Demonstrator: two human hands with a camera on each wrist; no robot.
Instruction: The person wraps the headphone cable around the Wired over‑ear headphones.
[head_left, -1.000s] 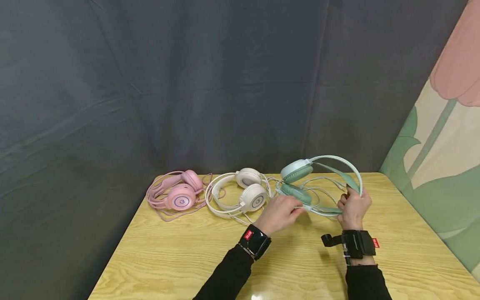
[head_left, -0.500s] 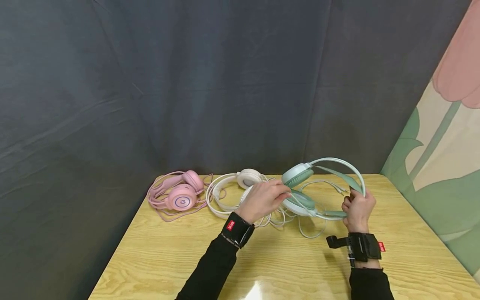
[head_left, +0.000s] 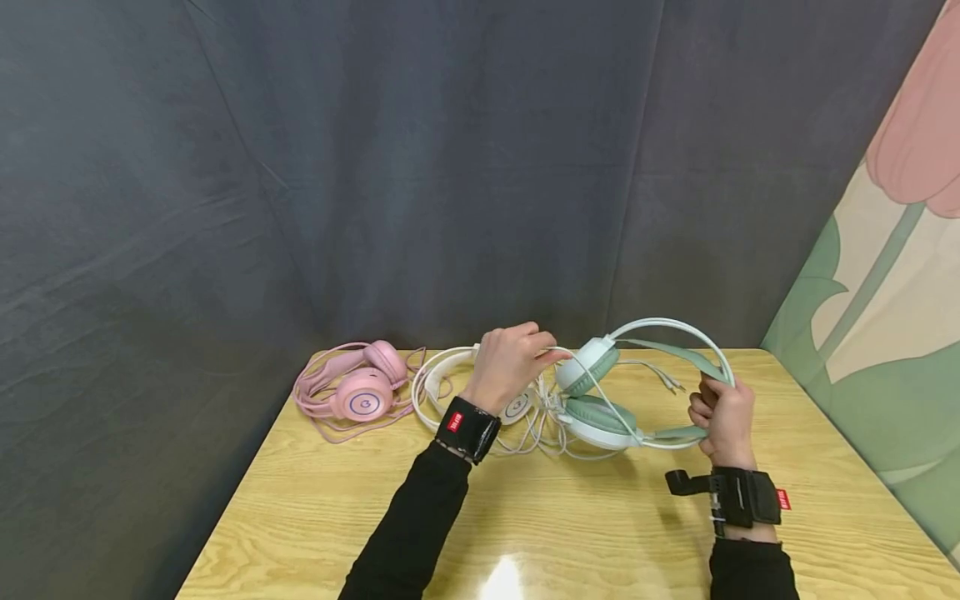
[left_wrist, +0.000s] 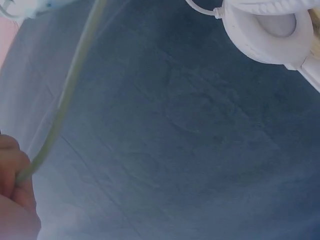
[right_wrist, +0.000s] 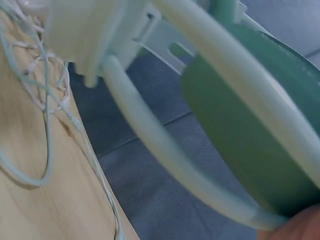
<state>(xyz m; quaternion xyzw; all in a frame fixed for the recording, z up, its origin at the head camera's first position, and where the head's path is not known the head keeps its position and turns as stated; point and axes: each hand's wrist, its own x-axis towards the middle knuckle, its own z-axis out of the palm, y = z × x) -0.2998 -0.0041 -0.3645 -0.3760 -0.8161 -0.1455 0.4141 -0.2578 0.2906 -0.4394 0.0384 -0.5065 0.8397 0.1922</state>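
A pair of pale mint headphones with green pads (head_left: 600,414) is held at the right of the table. My right hand (head_left: 727,421) grips their headband at its top, around the green strap. In the right wrist view, the pale band tubes (right_wrist: 155,140) and green strap (right_wrist: 225,130) run down to my fingertips (right_wrist: 300,227). With thumb and fingers, my left hand (head_left: 510,364) pinches the headphones' thin cable (left_wrist: 65,100), which arcs from one ear cup. This hand covers part of the white headphones (head_left: 517,406) lying behind it.
Pink headphones (head_left: 365,396) with a coiled cord lie on the left of the wooden table (head_left: 322,517). White cables (head_left: 536,433) tangle beside the mint cups. Cable plugs (head_left: 670,381) rest at the back right. A dark curtain (head_left: 480,167) stands behind.
My left hand has moved left and upward, drawing the mint cable out in an arc. My right hand has shifted slightly right and tilted the headphones, and the ear cups sit a little lower.
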